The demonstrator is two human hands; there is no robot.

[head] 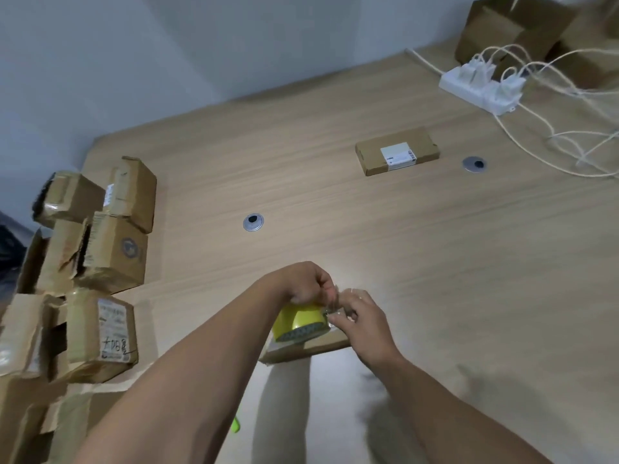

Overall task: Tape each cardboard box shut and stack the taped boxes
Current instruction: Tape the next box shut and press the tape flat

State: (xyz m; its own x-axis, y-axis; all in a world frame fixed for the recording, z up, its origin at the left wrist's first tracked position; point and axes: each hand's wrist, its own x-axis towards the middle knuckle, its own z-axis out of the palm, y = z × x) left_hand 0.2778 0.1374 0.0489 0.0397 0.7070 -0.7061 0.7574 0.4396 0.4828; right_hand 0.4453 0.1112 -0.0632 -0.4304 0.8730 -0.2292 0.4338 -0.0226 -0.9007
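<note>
A yellow tape roll (299, 321) rests on a flat cardboard box (310, 349) near the table's front middle. My left hand (306, 283) grips the roll from above. My right hand (360, 321) pinches the clear tape end beside the roll, just right of the left hand. A second flat cardboard box with a white label (397, 155) lies farther back on the table. Several taped boxes (100, 256) are stacked at the left edge; the box under my hands is mostly hidden by the roll and my hands.
A white power strip (482, 87) with chargers and trailing white cables (569, 135) sits at the back right, beside more brown boxes (522, 31). Two round cable grommets (253, 222) (474, 165) are set into the wooden table (301, 162). A small green object (236, 425) shows below the left arm.
</note>
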